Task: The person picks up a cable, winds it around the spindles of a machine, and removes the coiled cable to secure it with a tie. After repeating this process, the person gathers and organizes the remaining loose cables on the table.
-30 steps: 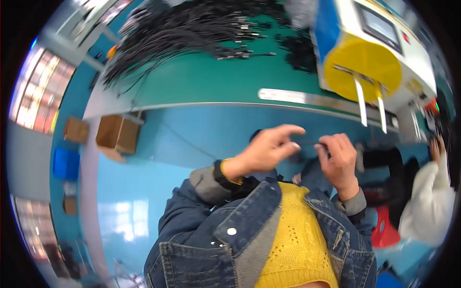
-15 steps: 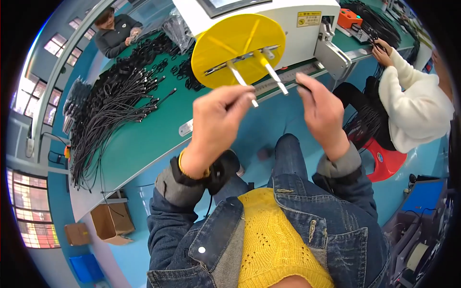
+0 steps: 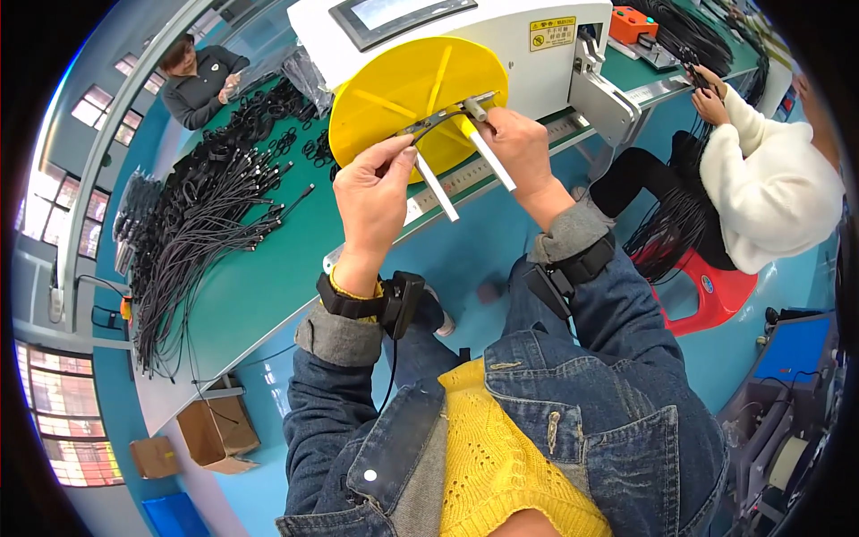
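Thumb and finger of the left hand (image 3: 371,197) are pinched around a thin black cable (image 3: 434,123), while the right hand (image 3: 521,152) sits curled by one of two smooth, pale rods (image 3: 492,159); honestly can't tell if it's gripping the cable too. Both rods stick out of a round, glossy yellow disc (image 3: 380,80) with raised ribs, mounted on a boxy white machine (image 3: 537,67). The cable's right in front of that disc, smooth and slim, bending in a shallow arc toward the right hand. Sleeves are rugged blue denim with fuzzy grey cuffs (image 3: 573,231), over a chunky yellow knit (image 3: 488,456). Further out, a flat green tabletop (image 3: 277,286) carries a tangled heap of black cables (image 3: 201,224) with shiny metal-looking ends, and a stiff brown cardboard box (image 3: 215,430) sits open below.
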Tool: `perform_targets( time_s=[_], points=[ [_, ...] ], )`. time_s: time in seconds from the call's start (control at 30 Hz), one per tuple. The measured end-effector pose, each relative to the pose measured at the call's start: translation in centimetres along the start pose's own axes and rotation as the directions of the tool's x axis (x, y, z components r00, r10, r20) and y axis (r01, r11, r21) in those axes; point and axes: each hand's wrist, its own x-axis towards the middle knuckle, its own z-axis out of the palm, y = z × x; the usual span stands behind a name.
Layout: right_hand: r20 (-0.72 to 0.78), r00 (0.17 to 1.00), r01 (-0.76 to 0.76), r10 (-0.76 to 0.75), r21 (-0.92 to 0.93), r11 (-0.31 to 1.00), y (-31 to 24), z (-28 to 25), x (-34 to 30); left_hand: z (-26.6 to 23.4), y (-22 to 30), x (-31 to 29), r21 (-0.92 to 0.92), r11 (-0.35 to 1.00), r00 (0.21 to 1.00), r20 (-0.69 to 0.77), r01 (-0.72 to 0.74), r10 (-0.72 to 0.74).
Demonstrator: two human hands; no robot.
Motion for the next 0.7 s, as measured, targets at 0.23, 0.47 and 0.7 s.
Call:
perform_targets(
  time_s=[0.23, 0.47, 0.7],
  points=[
    [0.035, 0.993, -0.119, 0.115, 0.138, 0.983, 1.2, -2.0, -4.6, -0.2, -0.9, -0.6, -0.036, 0.999, 1.000, -0.022, -0.002, 0.001],
    [0.459, 0.800, -0.459, 0.386, 0.053, 0.887, 2.4, -6.6, -14.0, -0.4, -1.7, -1.5, 0.020, 0.997, 0.993, -0.086, -0.074, 0.076],
    [0.567, 0.662, -0.618, 0.489, 0.045, 0.785, 1.9, -7.3, -15.3, -1.0, -0.2, -1.9, 0.154, 0.959, 0.962, -0.099, -0.236, 0.253]
  ],
)
